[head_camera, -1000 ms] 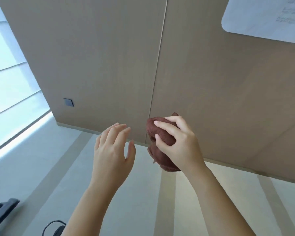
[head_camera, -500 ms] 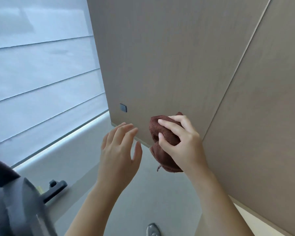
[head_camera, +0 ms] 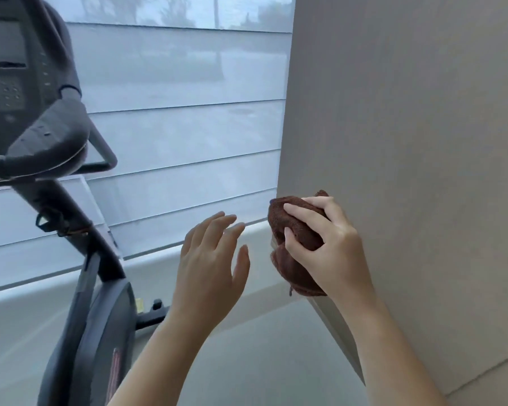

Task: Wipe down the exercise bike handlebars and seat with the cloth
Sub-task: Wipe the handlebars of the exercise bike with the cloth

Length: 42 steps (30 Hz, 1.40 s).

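Observation:
A bunched brown cloth (head_camera: 288, 227) is gripped in my right hand (head_camera: 326, 247), held in the air in front of the beige wall. My left hand (head_camera: 211, 265) floats beside it with straight, spread fingers and holds nothing. The dark grey exercise bike (head_camera: 94, 332) stands at the left. Its padded handlebar (head_camera: 47, 142) juts out at upper left, below the console (head_camera: 6, 77). Both hands are well to the right of the bike and apart from it. The seat is out of sight.
A large window with pale horizontal blinds (head_camera: 173, 127) fills the back, with a low white sill (head_camera: 159, 265) under it. A beige wall panel (head_camera: 408, 142) rises close on the right. Grey floor (head_camera: 261, 361) lies below the hands.
The view has swung left from the wall to the window, and the bike's handlebar, console and frame have come into sight. Both hands keep their poses, the right still gripping the cloth.

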Motion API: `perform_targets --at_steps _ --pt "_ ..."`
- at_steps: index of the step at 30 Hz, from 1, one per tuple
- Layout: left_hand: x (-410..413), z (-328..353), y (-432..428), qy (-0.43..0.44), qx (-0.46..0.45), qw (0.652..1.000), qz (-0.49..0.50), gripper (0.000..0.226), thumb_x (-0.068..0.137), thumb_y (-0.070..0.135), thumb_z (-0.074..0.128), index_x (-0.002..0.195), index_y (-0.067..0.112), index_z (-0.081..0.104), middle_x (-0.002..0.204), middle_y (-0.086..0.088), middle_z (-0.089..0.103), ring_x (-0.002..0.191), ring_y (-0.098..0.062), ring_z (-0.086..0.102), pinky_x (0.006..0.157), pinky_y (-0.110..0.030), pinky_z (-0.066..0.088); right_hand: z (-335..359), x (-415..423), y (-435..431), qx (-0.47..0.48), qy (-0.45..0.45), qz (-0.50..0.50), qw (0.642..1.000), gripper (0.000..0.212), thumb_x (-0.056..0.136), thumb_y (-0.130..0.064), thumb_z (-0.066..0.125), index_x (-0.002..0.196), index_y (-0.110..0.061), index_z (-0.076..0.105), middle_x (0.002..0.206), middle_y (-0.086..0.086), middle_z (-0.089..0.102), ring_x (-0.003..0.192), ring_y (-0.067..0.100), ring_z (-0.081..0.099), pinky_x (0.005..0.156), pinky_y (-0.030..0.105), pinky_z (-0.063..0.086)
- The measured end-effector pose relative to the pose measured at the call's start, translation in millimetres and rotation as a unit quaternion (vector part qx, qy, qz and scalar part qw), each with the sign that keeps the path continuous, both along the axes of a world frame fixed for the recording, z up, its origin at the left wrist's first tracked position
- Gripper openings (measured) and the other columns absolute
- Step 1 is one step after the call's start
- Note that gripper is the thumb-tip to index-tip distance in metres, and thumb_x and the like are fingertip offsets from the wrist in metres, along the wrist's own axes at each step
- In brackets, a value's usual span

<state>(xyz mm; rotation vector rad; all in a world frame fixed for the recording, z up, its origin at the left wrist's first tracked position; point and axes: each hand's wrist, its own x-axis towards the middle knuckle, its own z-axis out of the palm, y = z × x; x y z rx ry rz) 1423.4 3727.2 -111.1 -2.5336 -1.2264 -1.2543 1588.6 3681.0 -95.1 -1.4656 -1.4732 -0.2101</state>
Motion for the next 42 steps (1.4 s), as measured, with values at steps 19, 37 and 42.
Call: perform_targets --at_steps 19,37,42 --pt "-166 31 125 0.001 0.052 0.962 0.269 0.034 0.085 0.02 0.044 0.105 -0.002 0.061 0.112 -0.021 0.061 0.109 -0.037 0.054 0.094 -0.047 0.04 14 -156 209 0.0 0.032 0.307 0.951 0.032 0.075 -0.021 0.065 0.107 -0.019 0.068 0.107 0.001 0.059 0.1 0.02 0.058 0.09 0.034 0.049" --pt "-271 33 246 0.004 0.086 0.957 0.277 0.041 0.086 0.032 0.044 0.099 0.0 0.065 0.107 -0.018 0.064 0.105 -0.035 0.057 0.092 -0.048 0.041 100 -258 366 -0.07 -0.199 0.307 0.928 0.031 0.08 -0.038 0.062 0.11 -0.034 0.063 0.116 -0.01 0.057 0.105 0.023 0.048 0.092 0.038 0.041" --pt "-271 24 249 -0.007 0.095 0.963 0.252 0.039 0.088 0.033 0.041 0.094 0.005 0.066 0.097 -0.009 0.067 0.093 -0.029 0.06 0.086 -0.047 0.043 73 -255 341 0.031 -0.206 0.271 0.94 0.03 0.078 -0.029 0.065 0.108 -0.029 0.066 0.113 -0.006 0.061 0.091 0.026 0.051 0.079 0.026 0.04"
